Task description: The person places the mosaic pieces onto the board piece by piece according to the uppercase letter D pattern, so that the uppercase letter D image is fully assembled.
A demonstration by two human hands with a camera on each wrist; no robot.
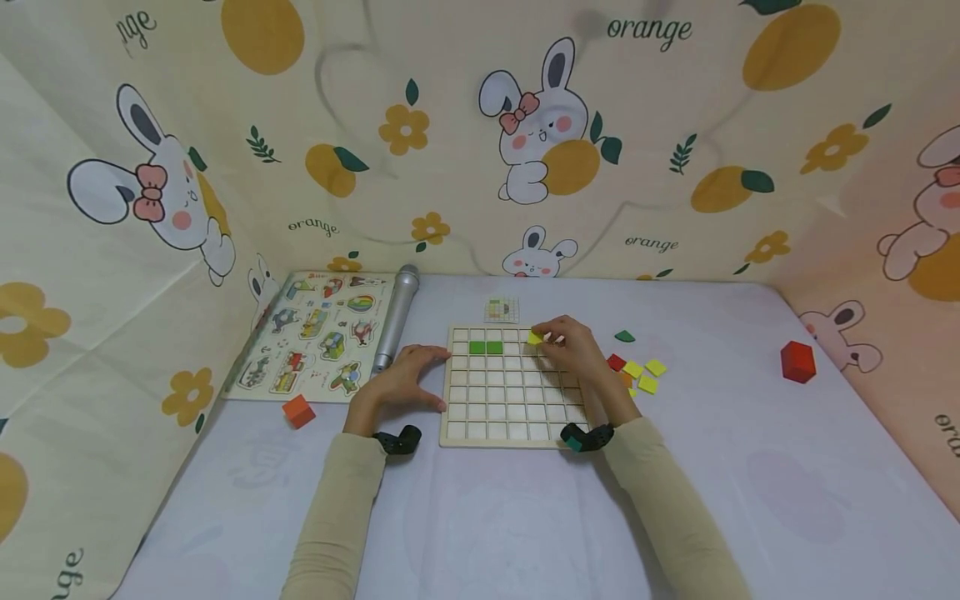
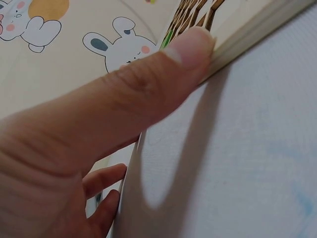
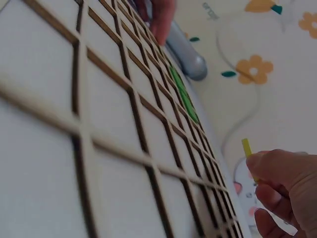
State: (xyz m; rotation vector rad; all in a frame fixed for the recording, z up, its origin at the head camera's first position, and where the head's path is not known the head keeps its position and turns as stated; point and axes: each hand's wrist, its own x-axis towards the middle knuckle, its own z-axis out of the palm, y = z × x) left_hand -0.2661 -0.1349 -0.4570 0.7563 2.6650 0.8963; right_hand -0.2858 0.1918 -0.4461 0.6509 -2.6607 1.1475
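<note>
A wooden grid board (image 1: 495, 444) lies on the white table. Two green square tiles (image 1: 486, 347) sit side by side in its upper rows. My right hand (image 1: 573, 348) pinches a yellow square tile (image 1: 534, 338) between thumb and finger over the board's upper right part. In the right wrist view this yellow tile (image 3: 245, 145) is seen edge-on, above the grid. My left hand (image 1: 405, 380) rests at the board's left side, thumb and fingers spread apart. The left thumb (image 2: 148, 82) touches the board's edge in the left wrist view.
Right of the board lie several loose yellow tiles (image 1: 647, 384), a red tile (image 1: 616, 362) and a green piece (image 1: 625, 337). A small pattern card (image 1: 502, 309) is behind it. Leftward are a sticker sheet (image 1: 307, 333), a silver microphone (image 1: 396, 319) and an orange cube (image 1: 298, 412); a red block (image 1: 798, 362) stands far right.
</note>
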